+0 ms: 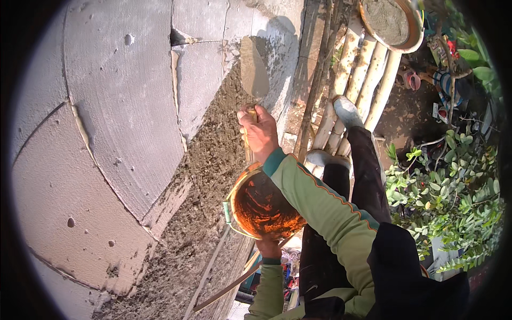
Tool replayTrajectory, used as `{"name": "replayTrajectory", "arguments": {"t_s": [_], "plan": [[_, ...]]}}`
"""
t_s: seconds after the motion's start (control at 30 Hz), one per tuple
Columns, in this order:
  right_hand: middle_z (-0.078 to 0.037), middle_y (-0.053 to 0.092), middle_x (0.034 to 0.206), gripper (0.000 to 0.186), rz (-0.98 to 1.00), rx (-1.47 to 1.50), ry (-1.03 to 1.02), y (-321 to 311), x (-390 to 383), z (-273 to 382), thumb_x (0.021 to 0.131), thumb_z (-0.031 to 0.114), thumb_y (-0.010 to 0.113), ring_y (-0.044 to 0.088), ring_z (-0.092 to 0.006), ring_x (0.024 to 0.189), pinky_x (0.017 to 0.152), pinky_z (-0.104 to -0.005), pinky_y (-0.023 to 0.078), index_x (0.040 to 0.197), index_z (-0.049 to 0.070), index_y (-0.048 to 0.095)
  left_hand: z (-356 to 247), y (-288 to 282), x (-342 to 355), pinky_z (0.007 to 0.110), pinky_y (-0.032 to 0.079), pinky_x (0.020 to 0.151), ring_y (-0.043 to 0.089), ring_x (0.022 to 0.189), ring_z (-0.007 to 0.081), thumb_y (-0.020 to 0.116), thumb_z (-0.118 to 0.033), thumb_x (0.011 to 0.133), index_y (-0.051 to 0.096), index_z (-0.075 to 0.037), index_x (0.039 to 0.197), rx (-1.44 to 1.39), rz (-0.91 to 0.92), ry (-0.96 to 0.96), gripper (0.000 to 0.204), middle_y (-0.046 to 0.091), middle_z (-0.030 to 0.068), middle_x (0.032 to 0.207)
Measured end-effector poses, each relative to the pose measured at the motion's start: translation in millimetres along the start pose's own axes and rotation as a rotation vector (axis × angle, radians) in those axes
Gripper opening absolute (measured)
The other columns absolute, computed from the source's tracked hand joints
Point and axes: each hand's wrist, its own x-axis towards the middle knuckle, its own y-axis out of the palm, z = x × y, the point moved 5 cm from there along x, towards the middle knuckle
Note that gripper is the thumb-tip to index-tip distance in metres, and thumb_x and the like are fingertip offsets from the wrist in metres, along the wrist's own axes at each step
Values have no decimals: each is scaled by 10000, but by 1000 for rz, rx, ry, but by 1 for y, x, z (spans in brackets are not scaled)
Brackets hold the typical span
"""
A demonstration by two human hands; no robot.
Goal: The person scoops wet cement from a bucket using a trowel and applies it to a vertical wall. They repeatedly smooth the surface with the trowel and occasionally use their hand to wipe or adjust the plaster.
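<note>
My right hand point(258, 130) is closed around the wooden handle of a trowel point(254, 72), its broad flat blade lying over the wall surface. My left hand point(269, 248) is at the near rim of an orange bucket point(261, 205), gripping it from below with most fingers hidden. Wet-looking residue coats the bucket's inside, and a green grip sits on its wire handle. Beside the trowel, the wall of pale blocks point(133, 90) carries a band of rough grey-brown mortar point(213, 138).
My feet point(348, 111) stand on a scaffold of pale bamboo poles point(373, 69). A basin point(412, 40) of grey mortar rests on its far end. Leafy bushes point(448, 186) grow at the right, above a littered ground. Wooden planks point(314, 74) run along the wall.
</note>
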Motion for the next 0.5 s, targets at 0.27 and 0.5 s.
{"name": "replayTrajectory", "arguments": {"t_s": [0.27, 0.5], "plan": [[-179, 680, 1046, 322, 201, -1895, 343, -65, -216, 154, 943, 258, 655, 695, -341, 896, 776, -456, 554, 1130, 2, 597, -54, 83, 11, 386, 626, 822, 671, 1071, 271, 547, 103, 774, 391, -53, 1470, 36, 97, 121, 731, 571, 140, 1331], [-176, 684, 1071, 220, 78, -2395, -262, -66, -113, 146, 976, 169, 515, 709, -371, 891, 712, -462, 582, 1084, 17, 631, -118, 161, -25, 482, 190, 1240, 202, 1511, 497, 534, 46, 779, 207, 5, 1599, 683, 219, 827, 884, 217, 332, 1612]]}}
